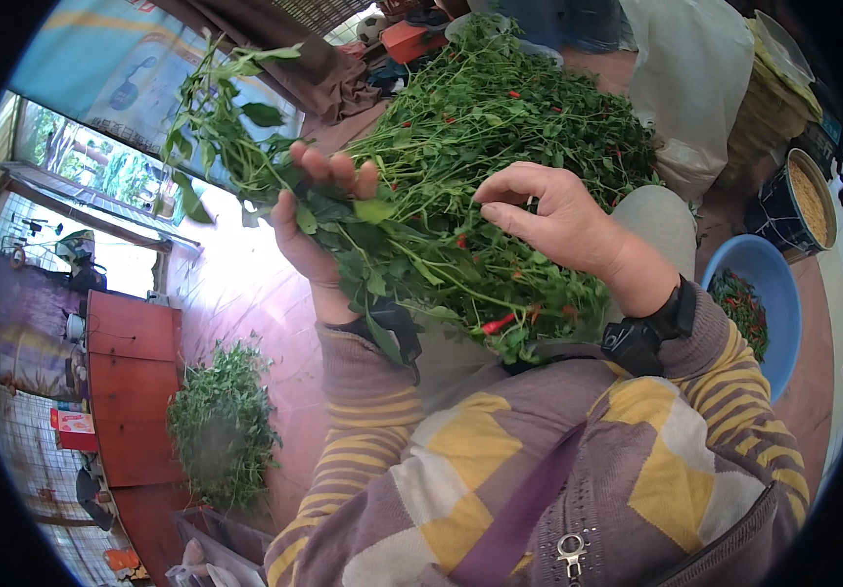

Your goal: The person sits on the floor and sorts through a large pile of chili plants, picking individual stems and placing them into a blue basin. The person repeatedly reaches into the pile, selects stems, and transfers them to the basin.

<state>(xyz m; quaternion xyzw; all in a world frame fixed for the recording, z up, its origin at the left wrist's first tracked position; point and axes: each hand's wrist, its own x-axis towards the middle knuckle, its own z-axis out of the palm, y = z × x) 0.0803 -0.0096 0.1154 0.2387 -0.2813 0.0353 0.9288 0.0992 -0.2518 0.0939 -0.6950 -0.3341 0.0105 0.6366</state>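
Note:
My left hand (318,220) is closed around a bunch of leafy chili pepper stems (245,161). The stems reach past the fingers at upper left and trail across my lap at lower right. A red chili pepper (498,323) hangs among the lower leaves. My right hand (550,220) hovers over the greenery with curled fingers. Its thumb and forefinger tips are slightly apart, with nothing visible between them; the palm is hidden. Beyond both hands lies a large heap of green chili plants (480,125) dotted with red peppers.
At right, a blue plastic basin (788,323) holds picked red and green chilies (740,308). Behind it stands a dark bucket (773,202) of yellowish grain. A white sack (685,81) stands beside the heap. Another plant pile (223,425) lies on the floor by a red-brown cabinet (135,389).

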